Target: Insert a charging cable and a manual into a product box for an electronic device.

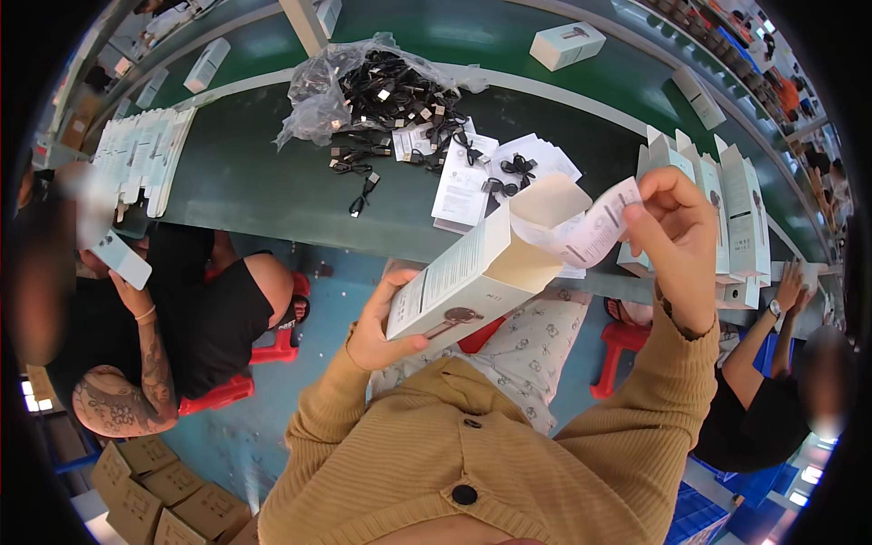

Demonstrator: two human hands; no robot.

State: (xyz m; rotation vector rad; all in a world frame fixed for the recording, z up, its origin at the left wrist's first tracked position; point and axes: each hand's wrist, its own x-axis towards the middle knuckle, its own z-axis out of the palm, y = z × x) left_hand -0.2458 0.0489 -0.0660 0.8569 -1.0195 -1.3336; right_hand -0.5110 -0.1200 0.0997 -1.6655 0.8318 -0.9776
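Observation:
My left hand (374, 318) is closed around the lower end of a white carton (454, 282), which tilts up to the right with its top flaps open. A dark appliance is printed on its side. Between thumb and fingers, my right hand (674, 222) pinches a curled printed paper leaflet (595, 225) at the carton's mouth. The leaflet's lower end reaches the opening; how far inside it goes, I cannot tell. Just beyond the carton lie stacked leaflets (461, 189) with a few coiled black USB cables (518, 166) on top.
A plastic bag (313, 95) spills many black cables onto the green bench (245, 173). Flat cartons (145, 150) are stacked at left; open upright cartons (745, 209) stand at right. More boxes (568, 45) lie on the belt behind. People sit on both sides; brown boxes (173, 486) are at lower left.

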